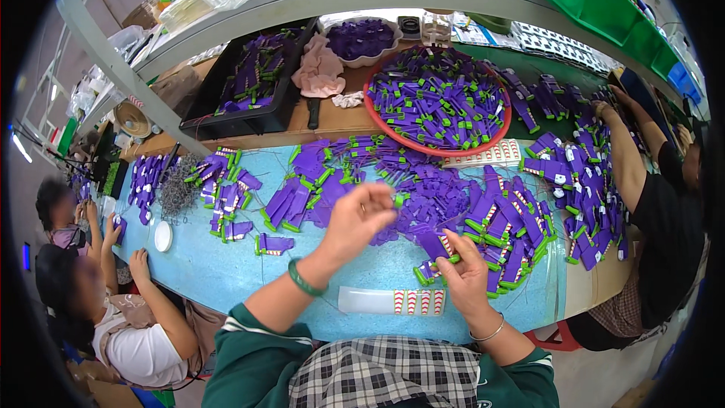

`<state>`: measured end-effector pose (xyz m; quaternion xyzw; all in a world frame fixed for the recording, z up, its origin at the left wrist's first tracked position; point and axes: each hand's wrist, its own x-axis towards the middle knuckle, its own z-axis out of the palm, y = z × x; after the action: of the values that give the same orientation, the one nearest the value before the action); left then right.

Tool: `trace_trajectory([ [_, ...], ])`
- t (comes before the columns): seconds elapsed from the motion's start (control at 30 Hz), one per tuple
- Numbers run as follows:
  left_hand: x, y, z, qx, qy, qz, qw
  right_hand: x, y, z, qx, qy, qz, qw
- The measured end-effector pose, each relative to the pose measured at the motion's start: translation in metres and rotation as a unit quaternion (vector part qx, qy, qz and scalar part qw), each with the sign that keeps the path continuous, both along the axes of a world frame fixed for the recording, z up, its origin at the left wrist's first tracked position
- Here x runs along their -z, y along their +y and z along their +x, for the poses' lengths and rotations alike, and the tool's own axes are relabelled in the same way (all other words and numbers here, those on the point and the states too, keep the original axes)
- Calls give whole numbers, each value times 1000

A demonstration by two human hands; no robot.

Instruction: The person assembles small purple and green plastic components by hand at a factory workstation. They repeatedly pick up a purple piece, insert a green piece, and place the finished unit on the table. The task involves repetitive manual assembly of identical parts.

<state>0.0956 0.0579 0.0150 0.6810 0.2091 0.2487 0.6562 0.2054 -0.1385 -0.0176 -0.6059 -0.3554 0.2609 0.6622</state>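
Observation:
My right hand (470, 279) grips a flat purple plastic piece (433, 244) with a green end and a red-and-white striped sticker, held between thumb and fingers. My left hand (355, 219) is raised over the middle of the table with fingers curled and their tips drawn together. Something small and green shows at these fingertips; whether it is held or lies behind them I cannot tell. Below, between my forearms, a pale sticker strip (370, 301) lies on the blue table top, with several red chevron stickers at its right end. Striped purple-and-green pieces (517, 219) are heaped beside my right hand.
Loose purple parts (430, 200) spread beyond my hands. Behind them stand a red basin (365, 102) of purple-and-green pieces, a black tray (249, 122) and a white bowl (377, 58). A shelf edge (317, 4) crosses above. People work at both sides.

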Motion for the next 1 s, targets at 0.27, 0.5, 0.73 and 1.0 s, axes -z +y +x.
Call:
trace_trajectory([
  [0.27,33,-52,-53,-5,-69,-217,974,-8,2,-15,-54,-244,-41,967],
  [0.5,46,-70,-73,98,39,-171,980,-24,-9,11,-275,-215,-161,923],
  [0.73,32,-68,-73,116,22,-215,969,-6,-1,-26,-245,50,-53,967],
  [1.0,0,-55,-75,168,52,154,972,-35,18,-7,-298,-224,-1,928],
])
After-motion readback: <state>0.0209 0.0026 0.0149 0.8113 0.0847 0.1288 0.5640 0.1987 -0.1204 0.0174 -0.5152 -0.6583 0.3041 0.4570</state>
